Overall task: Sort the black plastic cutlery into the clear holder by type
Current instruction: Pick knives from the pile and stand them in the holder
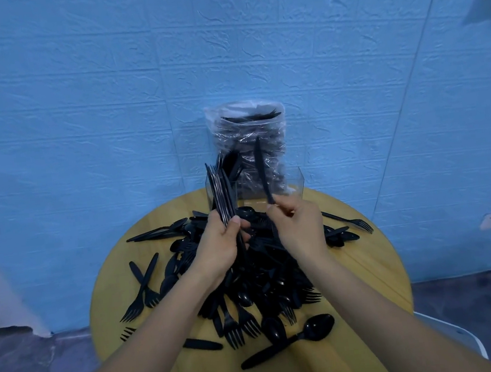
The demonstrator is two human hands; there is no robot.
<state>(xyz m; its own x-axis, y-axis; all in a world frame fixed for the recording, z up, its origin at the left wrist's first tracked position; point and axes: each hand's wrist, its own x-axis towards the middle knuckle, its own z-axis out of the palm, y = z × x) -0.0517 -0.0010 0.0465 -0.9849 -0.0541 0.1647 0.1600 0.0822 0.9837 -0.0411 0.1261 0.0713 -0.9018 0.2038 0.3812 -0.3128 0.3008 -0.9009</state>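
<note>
Glossy black plastic cutlery heap (258, 279) on a round yellow wooden table (122, 294)

Left hand (218, 244) grips a bundle of thin black utensils (222, 190) (upright); right hand (299, 225) pinches a black plastic knife (262, 168); textured blue wall (75, 98).

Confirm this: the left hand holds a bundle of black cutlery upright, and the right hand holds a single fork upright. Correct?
Not quite. In the head view, the right hand pinches a single knife, not a fork. The left hand does hold a bundle of black cutlery upright.
</note>
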